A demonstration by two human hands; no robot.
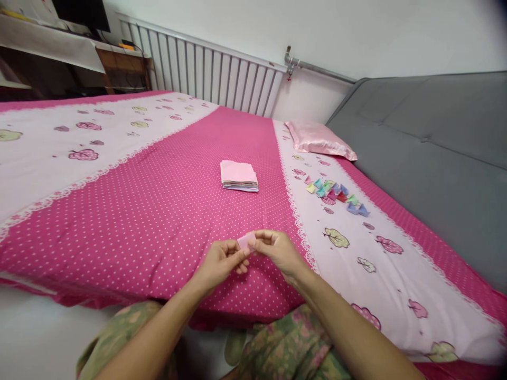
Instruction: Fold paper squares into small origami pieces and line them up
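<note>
Paper fold in progress.
The left hand (222, 262) and right hand (277, 248) pinch a small pale-pink paper slip (246, 241); the crease probably wants pressing.

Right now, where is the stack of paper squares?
Head view: the stack of paper squares lies mid-frame on the dotted pink bedspread, left of the small folded coloured pieces.

Left hand (222, 262) & right hand (277, 250) are pinching a thin, matt pink paper bit (246, 241). Bedsheet (158, 211) is looking like soft matt cloth w/ printed dots. Paper stack (238, 176) at 12 o'clock is lying smooth, matt. Pillow (320, 140) at 1 is shining, satin-glossy. Sofa (428, 158) at 2 is showing matt grey fabric. Radiator (209, 74) at 12 is looking like painted metal.
</note>
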